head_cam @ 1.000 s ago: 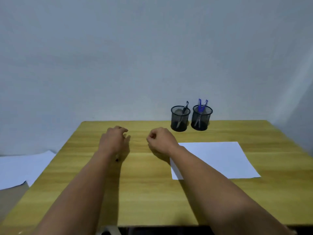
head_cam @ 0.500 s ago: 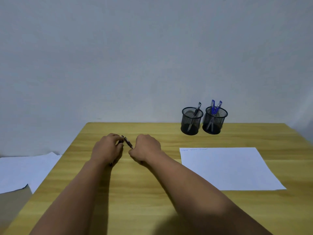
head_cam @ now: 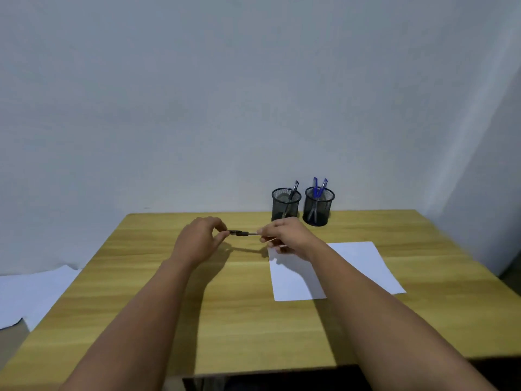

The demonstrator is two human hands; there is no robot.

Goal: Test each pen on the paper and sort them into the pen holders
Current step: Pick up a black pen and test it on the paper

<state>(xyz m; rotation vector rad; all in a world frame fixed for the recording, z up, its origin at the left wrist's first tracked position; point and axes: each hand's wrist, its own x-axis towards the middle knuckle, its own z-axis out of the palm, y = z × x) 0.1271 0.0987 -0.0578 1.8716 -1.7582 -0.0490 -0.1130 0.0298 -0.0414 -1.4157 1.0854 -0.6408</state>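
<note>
Both hands are raised just above the wooden surface [head_cam: 253,320], holding one dark pen [head_cam: 242,233] level between them. The left hand [head_cam: 198,242] pinches its dark end with curled fingers; the right hand [head_cam: 284,235] pinches the thinner end, perhaps the tip, though blur hides it. The right forearm crosses the near-left part of the white paper [head_cam: 358,266]. Behind the right hand stand two black mesh holders: the left holder [head_cam: 286,206] carries one dark pen, the right holder [head_cam: 319,207] two blue pens. Loose white sheets [head_cam: 31,294] lie off the surface's left edge.
</note>
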